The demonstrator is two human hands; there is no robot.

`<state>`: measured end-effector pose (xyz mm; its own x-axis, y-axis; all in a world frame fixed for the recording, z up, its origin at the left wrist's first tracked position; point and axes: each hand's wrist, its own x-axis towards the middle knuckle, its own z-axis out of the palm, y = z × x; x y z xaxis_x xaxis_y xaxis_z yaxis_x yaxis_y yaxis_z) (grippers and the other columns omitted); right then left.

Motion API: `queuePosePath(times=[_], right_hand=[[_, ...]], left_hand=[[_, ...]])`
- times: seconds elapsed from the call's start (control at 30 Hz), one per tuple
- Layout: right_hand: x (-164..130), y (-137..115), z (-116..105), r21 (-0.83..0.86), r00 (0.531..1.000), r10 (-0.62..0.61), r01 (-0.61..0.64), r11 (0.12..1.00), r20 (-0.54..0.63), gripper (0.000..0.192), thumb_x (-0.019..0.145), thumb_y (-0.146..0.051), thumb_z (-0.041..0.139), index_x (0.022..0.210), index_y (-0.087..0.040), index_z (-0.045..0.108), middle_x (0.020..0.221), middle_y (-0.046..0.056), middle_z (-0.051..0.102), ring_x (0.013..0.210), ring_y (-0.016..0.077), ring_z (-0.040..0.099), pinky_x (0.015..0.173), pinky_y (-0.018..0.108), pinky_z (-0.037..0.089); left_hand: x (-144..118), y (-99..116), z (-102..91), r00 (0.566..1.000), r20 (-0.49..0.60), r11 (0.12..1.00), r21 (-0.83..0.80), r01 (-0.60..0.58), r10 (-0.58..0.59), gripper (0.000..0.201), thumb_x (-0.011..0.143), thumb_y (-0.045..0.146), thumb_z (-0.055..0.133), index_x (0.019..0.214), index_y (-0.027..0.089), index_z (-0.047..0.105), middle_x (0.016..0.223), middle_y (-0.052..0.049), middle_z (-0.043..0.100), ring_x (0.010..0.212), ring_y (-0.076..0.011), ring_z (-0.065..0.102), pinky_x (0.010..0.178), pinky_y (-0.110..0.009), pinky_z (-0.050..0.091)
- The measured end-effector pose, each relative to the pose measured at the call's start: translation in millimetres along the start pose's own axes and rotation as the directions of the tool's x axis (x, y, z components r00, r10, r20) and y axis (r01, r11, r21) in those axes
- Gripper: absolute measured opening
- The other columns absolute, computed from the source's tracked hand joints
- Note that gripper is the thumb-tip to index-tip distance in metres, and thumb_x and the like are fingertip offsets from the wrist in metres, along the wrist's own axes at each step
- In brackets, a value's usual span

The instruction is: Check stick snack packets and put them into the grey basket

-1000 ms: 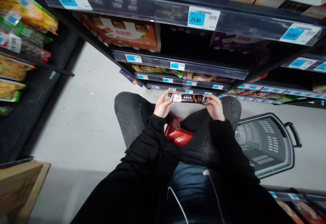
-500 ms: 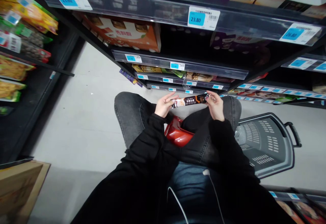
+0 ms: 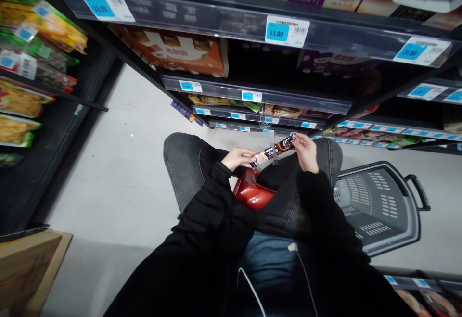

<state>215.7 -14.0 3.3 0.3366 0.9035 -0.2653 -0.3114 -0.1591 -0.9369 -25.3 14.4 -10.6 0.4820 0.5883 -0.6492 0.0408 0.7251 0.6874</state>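
Note:
A slim stick sachet point(image 3: 273, 151), black with orange and a pale end, is held above my lap between both hands. My left hand point(image 3: 238, 158) pinches its lower, pale end. The upper, dark end sits between the fingers of my right hand point(image 3: 306, 151). The sachet slants up toward the right. Below it, a shiny red object point(image 3: 254, 190) shows between my crossed legs; its kind I cannot make out.
Store shelves with price tags point(image 3: 287, 31) rise in front, holding an orange carton point(image 3: 180, 52). A grey shopping basket point(image 3: 382, 206) stands on the floor at the right. Bagged snacks point(image 3: 21, 95) fill the left rack. A cardboard box point(image 3: 34, 271) is at lower left.
The sachet has tilted, its left end dropping. My left hand has moved down and a little right, while my right hand has stayed nearly in place. The view has shifted slightly.

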Motion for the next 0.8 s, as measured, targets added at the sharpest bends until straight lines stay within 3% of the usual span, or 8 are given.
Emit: queuePosePath(times=[0.17,0.33,0.47,0.57,0.7,0.8], right_hand=[[1.4,2.8,-0.8,-0.073,1.0,-0.011,0.011,0.997,-0.004,0.026,0.062,-0.033,0.069,0.084,-0.019,0.066,0.076,0.001,0.065,0.067,0.0108,0.057,0.061,0.025,0.047],[4.3,6.2,-3.9,-0.143,0.998,-0.017,0.01,0.99,-0.053,0.023,0.059,-0.031,0.071,0.076,-0.017,0.067,0.073,0.002,0.066,0.066,0.0125,0.058,0.068,0.029,0.047],[2.9,5.9,-2.5,-0.179,1.0,-0.027,0.025,0.984,-0.006,0.021,0.057,-0.031,0.072,0.073,-0.018,0.067,0.073,0.002,0.067,0.068,0.0139,0.06,0.072,0.032,0.047],[0.1,4.6,2.1,-0.247,0.995,0.021,0.005,0.969,0.102,0.02,0.057,-0.031,0.072,0.072,-0.018,0.068,0.077,0.003,0.068,0.071,0.0149,0.06,0.073,0.032,0.047],[-1.3,4.8,6.0,-0.269,0.981,0.053,-0.001,0.963,0.187,0.023,0.058,-0.031,0.072,0.078,-0.019,0.068,0.077,0.002,0.068,0.069,0.0137,0.059,0.07,0.03,0.047],[-1.2,6.2,6.2,-0.272,0.985,0.02,0.027,0.962,0.169,0.021,0.059,-0.03,0.071,0.076,-0.019,0.067,0.073,0.001,0.066,0.068,0.0125,0.058,0.068,0.028,0.046]], left_hand=[[1.9,-2.0,3.7,0.998,0.028,0.993,0.1,-0.06,0.058,0.059,0.054,0.02,0.077,0.11,0.011,0.06,0.07,-0.005,0.07,0.06,-0.0159,0.065,0.062,-0.028,0.055],[-2.6,3.2,4.8,0.999,0.012,0.986,0.159,-0.048,0.046,0.062,0.055,0.021,0.077,0.113,0.01,0.058,0.07,-0.005,0.07,0.062,-0.0157,0.065,0.063,-0.027,0.054],[-8.0,4.5,10.1,0.986,0.147,0.972,0.23,0.044,-0.08,0.056,0.052,0.023,0.078,0.105,0.01,0.063,0.074,-0.006,0.07,0.064,-0.0161,0.064,0.059,-0.024,0.052],[-9.1,1.5,19.5,0.958,0.256,0.941,0.337,0.038,-0.131,0.044,0.056,0.029,0.075,0.095,0.011,0.067,0.075,-0.004,0.069,0.058,-0.012,0.061,0.048,-0.018,0.046],[-3.7,-6.4,30.7,0.959,0.251,0.914,0.405,0.021,-0.133,0.033,0.056,0.033,0.073,0.078,0.01,0.067,0.061,0.0,0.064,0.046,-0.0076,0.053,0.044,-0.016,0.04],[2.2,-11.6,32.8,0.972,0.221,0.923,0.385,-0.009,-0.083,0.029,0.053,0.033,0.074,0.067,0.009,0.065,0.053,0.001,0.06,0.045,-0.0072,0.05,0.045,-0.017,0.038]])
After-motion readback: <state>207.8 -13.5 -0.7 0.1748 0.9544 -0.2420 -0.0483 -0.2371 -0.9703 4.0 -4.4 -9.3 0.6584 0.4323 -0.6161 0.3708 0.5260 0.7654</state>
